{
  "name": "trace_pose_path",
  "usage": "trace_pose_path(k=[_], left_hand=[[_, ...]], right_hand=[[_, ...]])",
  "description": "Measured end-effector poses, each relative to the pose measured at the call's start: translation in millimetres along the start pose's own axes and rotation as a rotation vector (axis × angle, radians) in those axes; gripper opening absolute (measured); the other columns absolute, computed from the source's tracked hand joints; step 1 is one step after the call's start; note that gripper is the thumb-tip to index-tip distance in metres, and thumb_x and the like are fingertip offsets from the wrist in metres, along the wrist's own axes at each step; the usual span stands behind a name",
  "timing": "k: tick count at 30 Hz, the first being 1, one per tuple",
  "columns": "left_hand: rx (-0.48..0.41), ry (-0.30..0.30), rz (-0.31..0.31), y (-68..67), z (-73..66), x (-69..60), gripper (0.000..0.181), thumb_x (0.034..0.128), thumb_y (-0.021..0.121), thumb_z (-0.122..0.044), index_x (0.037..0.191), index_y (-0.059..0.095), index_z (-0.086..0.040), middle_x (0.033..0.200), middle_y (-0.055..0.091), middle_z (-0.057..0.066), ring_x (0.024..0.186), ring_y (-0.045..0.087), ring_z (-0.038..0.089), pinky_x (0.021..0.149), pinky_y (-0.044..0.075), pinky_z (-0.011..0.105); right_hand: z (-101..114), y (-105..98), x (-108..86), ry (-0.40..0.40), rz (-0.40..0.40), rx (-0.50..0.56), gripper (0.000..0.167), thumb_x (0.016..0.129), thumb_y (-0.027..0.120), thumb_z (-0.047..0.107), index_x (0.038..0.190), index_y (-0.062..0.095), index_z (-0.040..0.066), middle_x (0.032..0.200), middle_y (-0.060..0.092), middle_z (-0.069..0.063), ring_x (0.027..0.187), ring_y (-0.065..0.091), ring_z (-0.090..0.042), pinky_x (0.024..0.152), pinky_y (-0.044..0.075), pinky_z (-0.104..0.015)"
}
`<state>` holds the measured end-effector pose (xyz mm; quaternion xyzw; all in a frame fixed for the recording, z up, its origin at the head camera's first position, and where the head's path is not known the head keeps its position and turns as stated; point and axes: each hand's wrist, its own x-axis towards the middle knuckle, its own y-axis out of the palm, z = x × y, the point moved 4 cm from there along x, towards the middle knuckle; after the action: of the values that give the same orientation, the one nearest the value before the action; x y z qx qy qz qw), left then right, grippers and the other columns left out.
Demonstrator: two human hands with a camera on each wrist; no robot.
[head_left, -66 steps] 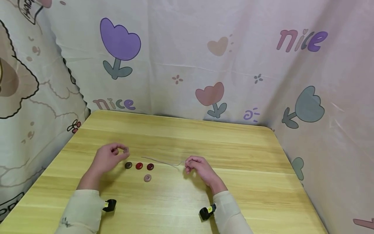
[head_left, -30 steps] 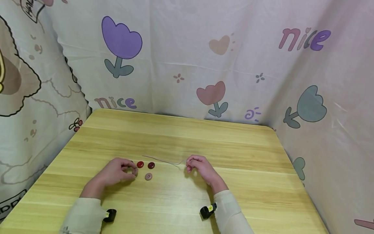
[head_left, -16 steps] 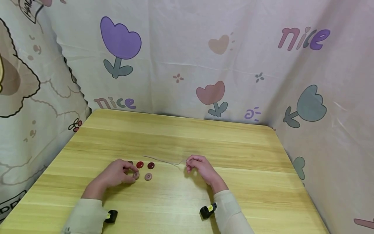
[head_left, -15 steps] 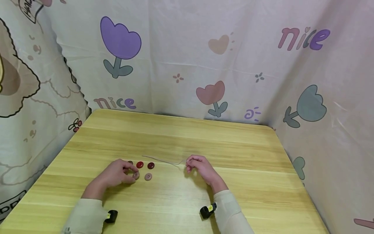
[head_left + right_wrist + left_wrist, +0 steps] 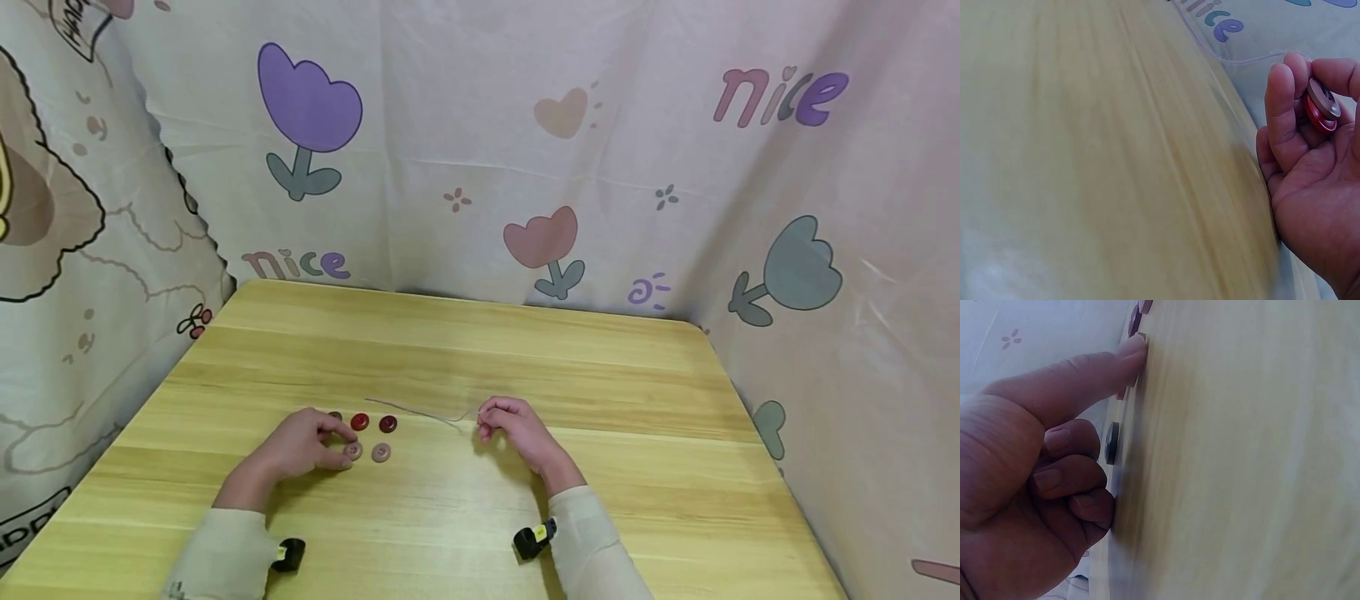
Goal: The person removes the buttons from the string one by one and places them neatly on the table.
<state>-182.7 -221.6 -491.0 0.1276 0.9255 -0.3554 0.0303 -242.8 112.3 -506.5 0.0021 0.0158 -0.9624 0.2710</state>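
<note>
We see the left hand [image 5: 297,442] pinching a mauve button [image 5: 353,451] between thumb and forefinger at the table [image 5: 465,525], its other fingers curled. Just right of that lies a second mauve button [image 5: 381,452]. On the far side, a row of three runs left to right: a dark brown button [image 5: 1112,443], partly hidden by the hand in the head view, a bright red button [image 5: 360,422] and a maroon button [image 5: 387,424]. Farther right, we see the right hand [image 5: 519,433] gripping a thin cord [image 5: 420,413] that trails left beyond the row; a brown button [image 5: 1329,107] and a red-rimmed button [image 5: 1314,117] sit together within its fingers.
</note>
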Motion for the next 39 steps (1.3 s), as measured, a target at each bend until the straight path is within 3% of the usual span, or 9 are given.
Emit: trace_pose_path(k=[4,8,13,21,30,39], left_hand=[[0.005,-0.001,-0.002,-1.2,-1.3,-0.6,0.029,0.0739,0.090,-0.024,0.099,0.078,-0.015,0.091,0.057,0.004,0.074,0.042,0.021,0.064,0.035,0.036],[0.003,0.000,-0.011,-3.5,-5.8,1.5,0.033,0.0770,0.088,-0.028,0.104,0.076,-0.014,0.077,0.049,0.003,0.071,0.040,0.020,0.063,0.034,0.035],[-0.035,0.015,-0.046,-7.7,-19.0,9.8,0.031,0.0800,0.085,-0.019,0.108,0.074,-0.010,0.067,0.035,0.001,0.061,0.035,0.017,0.054,0.031,0.031],[-0.022,0.070,-0.083,-8.0,-42.4,27.6,0.032,0.0878,0.077,-0.018,0.118,0.070,-0.008,0.070,0.038,0.001,0.063,0.035,0.017,0.055,0.032,0.031],[-0.045,0.124,-0.058,6.0,-68.5,48.9,0.034,0.0903,0.073,-0.016,0.121,0.067,-0.005,0.063,0.034,-0.001,0.054,0.030,0.015,0.055,0.032,0.032],[-0.095,0.160,0.015,32.8,-86.8,68.1,0.031,0.0938,0.070,-0.014,0.123,0.067,-0.003,0.061,0.033,-0.002,0.050,0.028,0.014,0.054,0.035,0.031]], right_hand=[[0,0,0.0,-0.005,0.004,0.009,0.024,0.098,0.053,0.008,0.097,0.061,-0.014,0.080,0.064,-0.008,0.076,0.061,-0.021,0.081,0.050,-0.037],[1,1,0.2,0.000,0.002,0.009,0.024,0.097,0.052,0.008,0.097,0.060,-0.015,0.080,0.064,-0.008,0.076,0.061,-0.021,0.081,0.050,-0.037],[2,1,0.3,0.001,-0.001,-0.005,0.025,0.098,0.052,0.009,0.098,0.061,-0.015,0.080,0.064,-0.007,0.076,0.062,-0.020,0.081,0.050,-0.037],[0,1,0.6,0.007,0.003,-0.009,0.027,0.099,0.052,0.008,0.101,0.060,-0.017,0.082,0.064,-0.007,0.077,0.062,-0.020,0.082,0.050,-0.037],[-1,2,1.1,0.017,0.000,-0.017,0.028,0.100,0.051,0.010,0.103,0.061,-0.016,0.082,0.064,-0.007,0.078,0.062,-0.020,0.084,0.050,-0.037],[-3,0,2.2,0.018,-0.007,-0.016,0.028,0.100,0.051,0.011,0.102,0.063,-0.014,0.083,0.064,-0.008,0.078,0.063,-0.021,0.083,0.050,-0.037]])
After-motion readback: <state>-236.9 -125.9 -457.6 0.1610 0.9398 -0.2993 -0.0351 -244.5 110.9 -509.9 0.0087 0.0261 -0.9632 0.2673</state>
